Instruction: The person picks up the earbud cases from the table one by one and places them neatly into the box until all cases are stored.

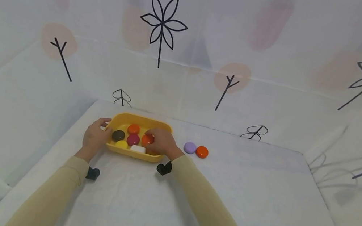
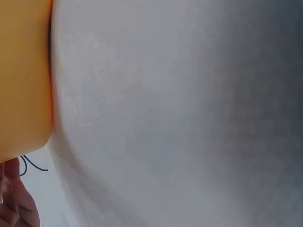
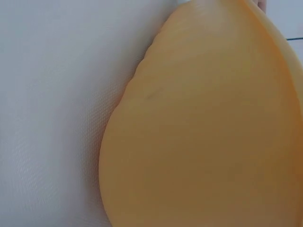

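Note:
A yellow tray (image 1: 119,151) with rounded corners stands on the white table at the left. My left hand (image 1: 95,135) holds its left end, thumb at the rim and fingers along the outside. Over the tray's right end reaches my right hand (image 1: 164,142), pinching an orange disc (image 1: 147,140) between thumb and fingers. Around it in the tray lie another orange disc (image 1: 133,129), a black one (image 1: 118,135), a magenta one (image 1: 133,139), a yellow one (image 1: 121,144) and a white piece (image 1: 138,149). The wrist views mostly show the tray's outer wall (image 2: 23,85).
On the table just right of the tray, a lilac disc (image 1: 190,147) and an orange-red disc (image 1: 202,151) lie side by side. White cloth (image 1: 183,91) with plant drawings hangs behind the table and at both sides.

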{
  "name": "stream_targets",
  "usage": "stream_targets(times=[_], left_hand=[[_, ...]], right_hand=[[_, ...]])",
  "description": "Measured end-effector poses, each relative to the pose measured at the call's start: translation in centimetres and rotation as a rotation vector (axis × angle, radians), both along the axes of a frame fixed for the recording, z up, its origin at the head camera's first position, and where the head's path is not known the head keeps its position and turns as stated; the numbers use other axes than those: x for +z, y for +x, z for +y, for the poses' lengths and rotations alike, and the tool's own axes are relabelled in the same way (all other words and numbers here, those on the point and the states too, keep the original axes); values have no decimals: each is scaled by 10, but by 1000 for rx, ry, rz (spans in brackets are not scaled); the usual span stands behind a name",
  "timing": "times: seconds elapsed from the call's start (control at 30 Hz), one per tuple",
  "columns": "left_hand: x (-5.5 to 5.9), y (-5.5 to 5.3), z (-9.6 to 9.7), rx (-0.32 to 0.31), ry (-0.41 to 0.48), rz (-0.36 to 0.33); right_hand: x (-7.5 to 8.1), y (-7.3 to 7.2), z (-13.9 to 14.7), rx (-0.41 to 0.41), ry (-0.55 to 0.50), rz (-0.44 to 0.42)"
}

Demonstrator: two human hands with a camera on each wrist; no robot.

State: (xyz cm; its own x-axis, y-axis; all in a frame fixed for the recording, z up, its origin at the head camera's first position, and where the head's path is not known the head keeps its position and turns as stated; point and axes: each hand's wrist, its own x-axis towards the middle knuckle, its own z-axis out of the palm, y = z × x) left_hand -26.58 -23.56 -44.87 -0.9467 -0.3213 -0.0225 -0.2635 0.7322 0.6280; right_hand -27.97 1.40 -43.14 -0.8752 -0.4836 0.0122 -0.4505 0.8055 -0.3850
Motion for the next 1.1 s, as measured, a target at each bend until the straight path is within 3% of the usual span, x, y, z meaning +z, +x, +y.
stream_targets(times=[0.37,0.57,0.83,1.1], left_hand=[[0,2,2,-7,-7,15],[3,4,2,-7,0,7],[3,6,3,-9,-6,18],[3,4,4,14,4,-11]], right_hand=[[3,6,1,17,-54,13],[3,10,1,-12,-65,10],[13,18,7,-64,-101,-35],[23,26,13,-63,-136,-43]])
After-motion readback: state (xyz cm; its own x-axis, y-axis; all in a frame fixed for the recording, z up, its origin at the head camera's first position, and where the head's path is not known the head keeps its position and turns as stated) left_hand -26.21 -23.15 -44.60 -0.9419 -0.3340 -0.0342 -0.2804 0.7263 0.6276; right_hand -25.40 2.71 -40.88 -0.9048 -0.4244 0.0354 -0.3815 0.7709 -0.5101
